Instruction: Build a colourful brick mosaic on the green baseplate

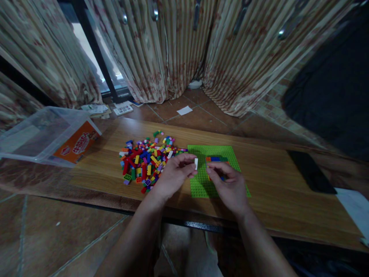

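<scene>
Between the thumb and fingers of my left hand (179,169) is a small white toy brick (196,164), held above the left part of a green studded baseplate (198,188). My right hand (229,181) is over the baseplate with thumb and forefinger pinched together. Whatever lies in that pinch is too small to make out. Partly hidden behind the right hand, a group of coloured bricks (215,159), with orange, blue and green showing, sits on the baseplate. Left of my left hand spreads a loose pile of mixed bricks (148,157).
All this lies on a wooden table (271,184). A clear plastic bin (37,154) with an orange label stands at its left end. To the right are a black phone (311,171) and a white paper sheet (353,207). Striped curtains (155,57) hang beyond the table.
</scene>
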A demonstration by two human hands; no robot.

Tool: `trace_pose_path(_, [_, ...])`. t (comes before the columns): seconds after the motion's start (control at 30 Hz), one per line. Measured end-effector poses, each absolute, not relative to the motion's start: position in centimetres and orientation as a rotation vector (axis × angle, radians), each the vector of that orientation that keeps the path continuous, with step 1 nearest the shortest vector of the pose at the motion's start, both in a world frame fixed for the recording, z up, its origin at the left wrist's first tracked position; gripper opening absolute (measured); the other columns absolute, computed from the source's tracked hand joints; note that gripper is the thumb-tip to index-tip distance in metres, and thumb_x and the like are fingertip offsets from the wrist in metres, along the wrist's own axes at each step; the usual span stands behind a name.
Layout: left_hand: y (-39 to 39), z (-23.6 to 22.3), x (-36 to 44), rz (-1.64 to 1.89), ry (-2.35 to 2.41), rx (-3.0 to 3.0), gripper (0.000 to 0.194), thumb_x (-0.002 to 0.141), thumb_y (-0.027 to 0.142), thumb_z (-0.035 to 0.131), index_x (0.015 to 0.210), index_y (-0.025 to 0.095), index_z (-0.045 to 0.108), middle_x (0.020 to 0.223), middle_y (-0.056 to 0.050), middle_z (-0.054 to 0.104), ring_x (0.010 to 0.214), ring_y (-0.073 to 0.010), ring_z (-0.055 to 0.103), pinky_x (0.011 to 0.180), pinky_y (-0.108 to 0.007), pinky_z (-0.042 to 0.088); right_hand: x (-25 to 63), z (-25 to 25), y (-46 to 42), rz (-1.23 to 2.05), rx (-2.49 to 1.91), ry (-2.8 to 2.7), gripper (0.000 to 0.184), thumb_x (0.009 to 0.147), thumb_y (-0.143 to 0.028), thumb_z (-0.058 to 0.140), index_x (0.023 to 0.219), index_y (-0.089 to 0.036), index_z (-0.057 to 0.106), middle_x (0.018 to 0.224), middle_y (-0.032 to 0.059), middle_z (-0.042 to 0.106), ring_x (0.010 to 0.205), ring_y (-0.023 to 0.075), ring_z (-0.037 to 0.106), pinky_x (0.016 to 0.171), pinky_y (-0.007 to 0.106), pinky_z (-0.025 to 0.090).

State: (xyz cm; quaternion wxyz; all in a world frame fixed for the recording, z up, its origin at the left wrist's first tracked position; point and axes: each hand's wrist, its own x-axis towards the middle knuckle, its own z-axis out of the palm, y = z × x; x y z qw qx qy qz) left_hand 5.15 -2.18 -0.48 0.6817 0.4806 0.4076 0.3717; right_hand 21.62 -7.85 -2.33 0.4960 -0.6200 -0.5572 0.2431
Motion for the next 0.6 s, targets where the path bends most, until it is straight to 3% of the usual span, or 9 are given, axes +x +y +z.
trace_pose_path(0.3, [-3.0, -1.4, 6.5, 0.806, 0.859, 1.174, 0.020, 0.078, 0.030, 0.067, 0.091, 0.015, 0.066, 0.074, -0.001, 0.066, 0.061, -0.0091, 0.059, 0.057, -0.021, 0.049, 20.8, -2.0, -8.2, 0.776, -1.441, -1.347, 0.021, 0.083, -0.037, 0.065, 0.097, -0.023, 0.072, 0.088, 0.0022, 0.073, 0.078, 0.0170, 0.067, 0.076, 0.031, 0.053])
trace_pose_path(0.6, [-3.7, -1.8, 7.7, 0.825, 0.847, 1.259, 0.022, 0.086, 0.031, 0.056, 0.099, 0.016, 0.068, 0.077, -0.002, 0.067, 0.067, -0.0112, 0.063, 0.060, -0.023, 0.051, 21.5, -1.9, -8.3, 0.773, -1.541, -1.255, 0.021, 0.080, -0.035, 0.064, 0.092, -0.021, 0.074, 0.085, 0.0038, 0.075, 0.079, 0.0190, 0.069, 0.074, 0.032, 0.053])
